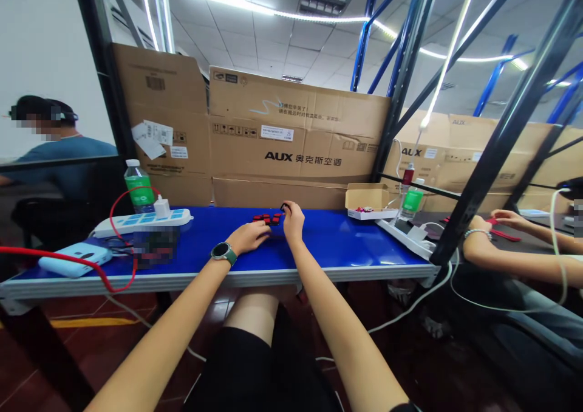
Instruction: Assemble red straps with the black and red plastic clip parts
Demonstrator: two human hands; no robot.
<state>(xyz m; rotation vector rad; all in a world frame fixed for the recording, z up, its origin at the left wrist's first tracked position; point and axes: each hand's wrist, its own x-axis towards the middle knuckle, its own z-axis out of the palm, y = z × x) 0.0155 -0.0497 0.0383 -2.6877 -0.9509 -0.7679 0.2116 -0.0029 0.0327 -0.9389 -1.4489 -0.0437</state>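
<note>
My left hand [248, 237] lies on the blue tabletop [332, 242], its fingertips just below a small cluster of red-and-black parts [267, 219]. A dark watch [223, 253] sits on that wrist. My right hand [292, 222] stands raised beside the cluster, with a small black piece [285, 206] at its fingertips. The piece seems pinched there, though the picture is small. My fingers hide the cluster's near side, and its exact parts are too small to tell.
Left of my hands are a white power strip [141, 222], a water bottle [139, 186], and a pale blue power bank [75, 260] with a red cable. To the right stands a small open carton [367, 202]. A co-worker's hands [503, 220] work at a dark table beyond a steel upright.
</note>
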